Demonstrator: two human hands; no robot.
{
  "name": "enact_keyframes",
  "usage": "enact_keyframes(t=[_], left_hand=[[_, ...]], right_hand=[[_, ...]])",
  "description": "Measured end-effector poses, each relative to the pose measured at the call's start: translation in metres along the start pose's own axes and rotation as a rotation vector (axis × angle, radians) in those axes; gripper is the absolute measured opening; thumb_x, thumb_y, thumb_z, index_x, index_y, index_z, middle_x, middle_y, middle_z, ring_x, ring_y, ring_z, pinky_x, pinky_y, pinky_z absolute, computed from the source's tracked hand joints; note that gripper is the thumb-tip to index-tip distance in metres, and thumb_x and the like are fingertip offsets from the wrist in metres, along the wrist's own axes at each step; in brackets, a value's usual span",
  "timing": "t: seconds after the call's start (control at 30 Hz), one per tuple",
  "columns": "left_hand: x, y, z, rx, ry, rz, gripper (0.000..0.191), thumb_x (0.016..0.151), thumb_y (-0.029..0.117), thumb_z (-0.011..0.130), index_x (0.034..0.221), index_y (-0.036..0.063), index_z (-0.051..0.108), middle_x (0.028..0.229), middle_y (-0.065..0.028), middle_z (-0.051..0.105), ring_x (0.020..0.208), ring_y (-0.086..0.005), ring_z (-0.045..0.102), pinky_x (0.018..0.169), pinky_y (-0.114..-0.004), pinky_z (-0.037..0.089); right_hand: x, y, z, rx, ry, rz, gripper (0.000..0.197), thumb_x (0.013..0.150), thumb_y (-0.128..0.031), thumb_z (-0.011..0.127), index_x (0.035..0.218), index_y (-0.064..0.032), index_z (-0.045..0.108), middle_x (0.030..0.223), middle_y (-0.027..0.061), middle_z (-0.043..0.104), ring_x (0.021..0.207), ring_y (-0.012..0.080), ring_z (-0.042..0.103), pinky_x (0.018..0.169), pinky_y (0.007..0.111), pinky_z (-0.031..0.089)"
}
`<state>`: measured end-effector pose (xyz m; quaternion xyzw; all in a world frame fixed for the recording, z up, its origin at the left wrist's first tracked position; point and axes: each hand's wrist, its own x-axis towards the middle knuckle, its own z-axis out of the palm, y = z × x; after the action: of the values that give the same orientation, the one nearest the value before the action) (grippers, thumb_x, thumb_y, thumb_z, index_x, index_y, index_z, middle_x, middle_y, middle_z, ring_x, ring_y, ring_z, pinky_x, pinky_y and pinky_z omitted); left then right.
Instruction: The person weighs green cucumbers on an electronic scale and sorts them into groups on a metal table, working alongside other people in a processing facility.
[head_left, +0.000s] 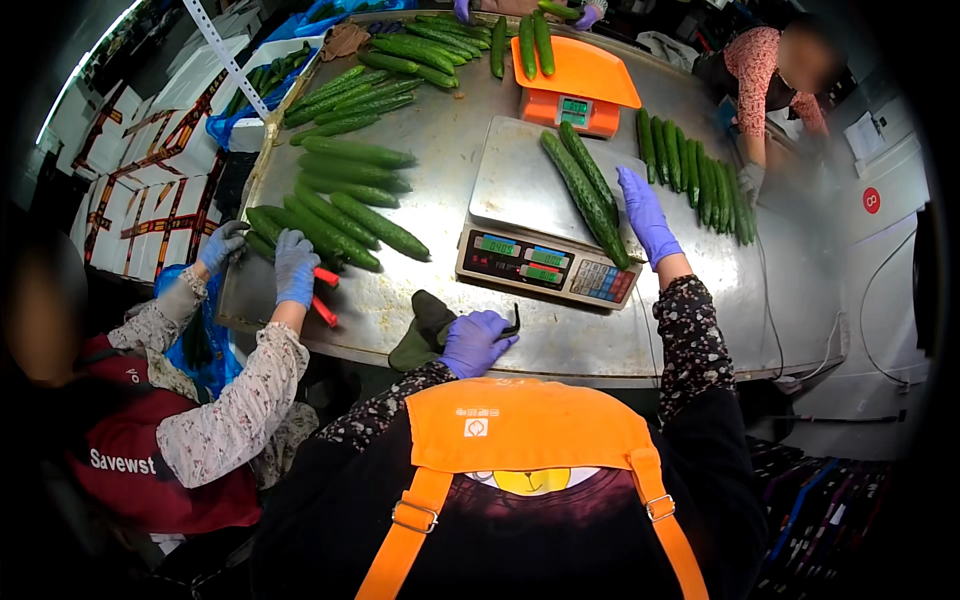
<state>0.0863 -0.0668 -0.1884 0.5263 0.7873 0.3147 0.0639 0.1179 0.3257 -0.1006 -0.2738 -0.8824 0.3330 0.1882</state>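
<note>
My right hand (646, 217), in a purple glove, is held with its fingers extended beside two cucumbers (583, 195) on the steel plate of a digital scale (501, 187). The lower cucumber reaches over the scale's keypad. My left hand (477, 342), gloved alike, rests at the table's near edge by a dark green cloth (420, 334) and a small black hooked piece (516, 322); whether it grips either I cannot tell. Several cucumbers (352, 225) lie to the left, and a row of cucumbers (694, 172) lies to the right of the scale.
A co-worker's blue-gloved hands (295, 266) touch cucumbers at left, near red-handled tool parts (325, 307). An orange scale (577, 71) holding cucumbers stands behind mine. Another person's gloved hand (750, 180) is at the right row. Cables (769, 300) cross the steel table (810, 300).
</note>
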Motion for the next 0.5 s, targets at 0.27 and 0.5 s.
enact_keyframes(t=[0.27,0.5], left_hand=[[0.0,-0.005,0.003,-0.029,-0.009,0.047,0.03,0.08,0.033,0.076,0.101,0.0123,0.068,0.09,-0.0083,0.064,0.084,-0.03,0.063,0.074,-0.042,0.05],[-0.002,-0.001,0.004,-0.004,0.004,0.056,0.031,0.078,0.033,0.077,0.099,0.0113,0.068,0.091,-0.0079,0.065,0.084,-0.0295,0.063,0.074,-0.042,0.051]], right_hand=[[0.002,0.013,-0.001,0.088,0.022,-0.064,0.051,0.106,-0.042,0.041,0.137,-0.0043,0.057,0.128,0.0162,0.063,0.118,0.0265,0.059,0.106,0.035,0.042],[-0.003,-0.024,0.001,0.058,0.012,-0.066,0.052,0.103,-0.041,0.052,0.137,-0.0021,0.056,0.125,0.0191,0.064,0.115,0.0274,0.061,0.102,0.035,0.045]])
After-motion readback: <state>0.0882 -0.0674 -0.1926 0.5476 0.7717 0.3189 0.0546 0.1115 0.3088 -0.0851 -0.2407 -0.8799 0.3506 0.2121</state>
